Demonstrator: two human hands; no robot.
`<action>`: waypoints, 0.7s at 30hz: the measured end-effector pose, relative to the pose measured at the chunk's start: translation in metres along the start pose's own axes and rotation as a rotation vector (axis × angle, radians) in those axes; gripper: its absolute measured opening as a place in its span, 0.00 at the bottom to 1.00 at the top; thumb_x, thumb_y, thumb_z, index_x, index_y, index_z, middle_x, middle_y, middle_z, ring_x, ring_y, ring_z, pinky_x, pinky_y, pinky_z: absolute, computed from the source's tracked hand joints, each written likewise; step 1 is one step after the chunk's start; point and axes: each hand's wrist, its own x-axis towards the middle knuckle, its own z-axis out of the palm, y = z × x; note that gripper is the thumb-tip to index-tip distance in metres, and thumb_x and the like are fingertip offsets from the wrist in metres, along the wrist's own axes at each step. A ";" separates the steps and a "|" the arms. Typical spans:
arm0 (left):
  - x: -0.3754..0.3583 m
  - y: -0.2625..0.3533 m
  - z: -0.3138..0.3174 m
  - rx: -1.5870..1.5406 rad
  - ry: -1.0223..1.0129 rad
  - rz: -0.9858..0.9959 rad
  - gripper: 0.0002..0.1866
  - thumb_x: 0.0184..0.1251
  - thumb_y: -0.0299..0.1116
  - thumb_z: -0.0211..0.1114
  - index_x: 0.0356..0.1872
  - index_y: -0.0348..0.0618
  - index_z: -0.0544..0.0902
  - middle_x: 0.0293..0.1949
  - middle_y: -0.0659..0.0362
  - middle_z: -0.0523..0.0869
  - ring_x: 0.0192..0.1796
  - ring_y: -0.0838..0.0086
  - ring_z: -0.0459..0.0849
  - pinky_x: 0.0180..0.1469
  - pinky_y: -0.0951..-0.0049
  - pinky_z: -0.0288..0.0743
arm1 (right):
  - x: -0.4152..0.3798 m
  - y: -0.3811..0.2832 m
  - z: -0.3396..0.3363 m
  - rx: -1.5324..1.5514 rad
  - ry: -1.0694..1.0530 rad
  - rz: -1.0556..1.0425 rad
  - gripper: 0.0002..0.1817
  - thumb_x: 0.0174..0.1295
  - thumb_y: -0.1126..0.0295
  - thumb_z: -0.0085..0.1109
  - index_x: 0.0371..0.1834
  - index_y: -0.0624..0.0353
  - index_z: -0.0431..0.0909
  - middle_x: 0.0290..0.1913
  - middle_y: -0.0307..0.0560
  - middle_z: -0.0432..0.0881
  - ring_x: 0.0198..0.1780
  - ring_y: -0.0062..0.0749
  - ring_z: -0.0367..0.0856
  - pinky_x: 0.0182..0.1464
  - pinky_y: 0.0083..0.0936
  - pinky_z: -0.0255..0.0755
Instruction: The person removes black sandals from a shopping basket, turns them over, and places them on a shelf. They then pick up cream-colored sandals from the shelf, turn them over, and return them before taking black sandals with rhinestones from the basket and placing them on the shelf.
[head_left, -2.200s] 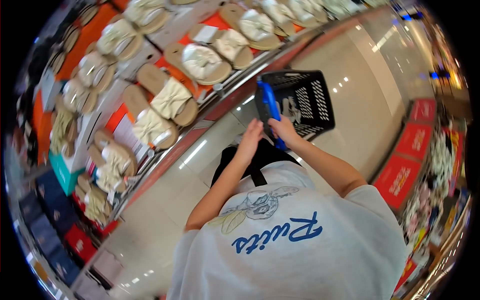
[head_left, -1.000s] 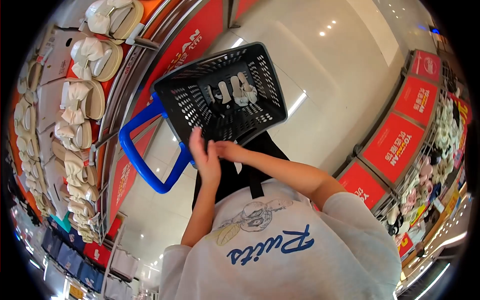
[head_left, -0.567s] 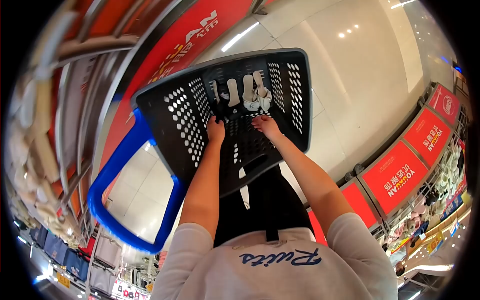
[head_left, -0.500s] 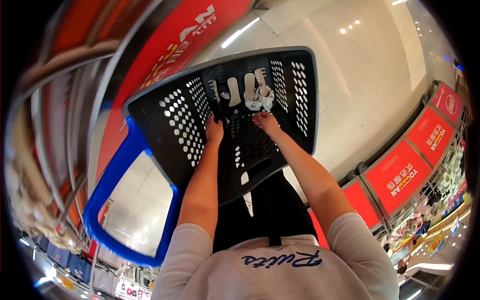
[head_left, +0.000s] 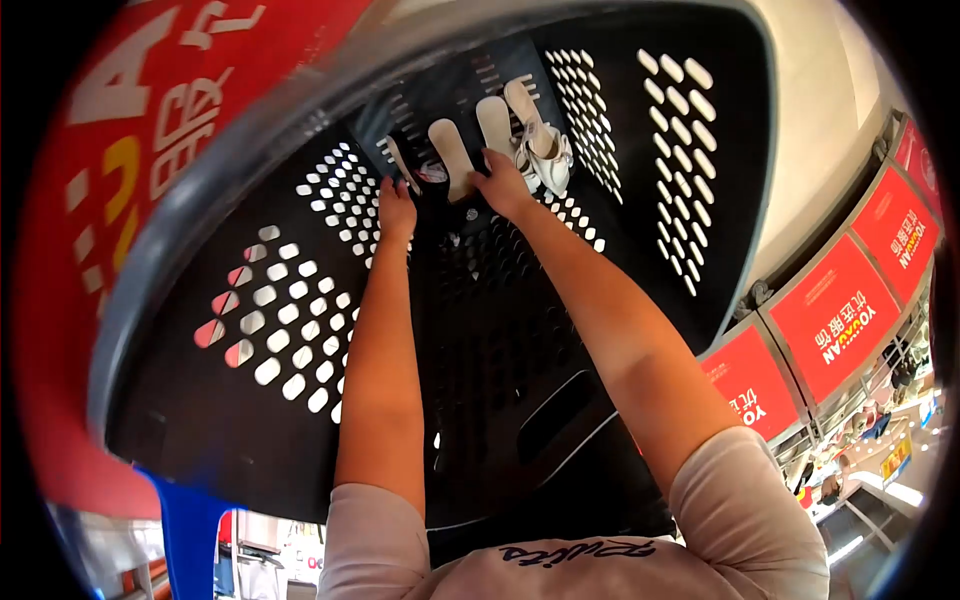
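Note:
My left hand (head_left: 397, 209) reaches deep into a black shopping basket (head_left: 230, 410), fingers apart beside a dark sandal (head_left: 400, 165) that is tipped on its side. Partly curled, with thumb and forefinger apart, my right hand (head_left: 504, 190) is at the right edge of a second dark sandal with a pale insole (head_left: 450, 150); the thumb seems to touch it. Just beyond that hand are two white sandals, one (head_left: 494, 120) with its insole showing, the other (head_left: 547, 165) with a bow-like upper. My fingertips hide parts of the footwear.
The basket's perforated sides surround both forearms. Its blue handle (head_left: 190, 530) hangs at lower left. Red sign panels (head_left: 835, 310) line a display on the right, and a large red panel (head_left: 200, 100) curves along the left. Pale floor (head_left: 825, 100) shows at upper right.
My body has leaned closer, so the basket fills more of the view. Both hands have reached farther in, the right one moving up and left to the sandal with the pale insole.

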 end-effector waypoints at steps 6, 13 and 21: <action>0.021 -0.003 0.005 -0.189 -0.231 -0.082 0.24 0.70 0.40 0.48 0.62 0.39 0.62 0.59 0.48 0.71 0.60 0.59 0.70 0.60 0.69 0.61 | 0.012 0.001 0.012 0.196 -0.223 0.142 0.42 0.48 0.62 0.64 0.62 0.76 0.55 0.51 0.66 0.73 0.53 0.51 0.72 0.55 0.31 0.66; 0.015 0.013 0.000 -0.848 -0.436 -0.409 0.31 0.68 0.50 0.50 0.67 0.48 0.55 0.63 0.64 0.64 0.66 0.75 0.58 0.65 0.66 0.50 | 0.014 0.006 0.030 -0.138 0.012 -0.036 0.26 0.51 0.60 0.64 0.48 0.64 0.71 0.43 0.62 0.76 0.47 0.52 0.74 0.48 0.36 0.68; 0.009 0.031 -0.009 -0.122 -0.311 0.076 0.28 0.61 0.53 0.58 0.48 0.35 0.75 0.46 0.48 0.78 0.48 0.62 0.77 0.52 0.70 0.67 | 0.003 0.005 0.001 0.109 -0.131 0.078 0.25 0.55 0.56 0.61 0.48 0.65 0.71 0.41 0.57 0.78 0.44 0.44 0.75 0.47 0.32 0.68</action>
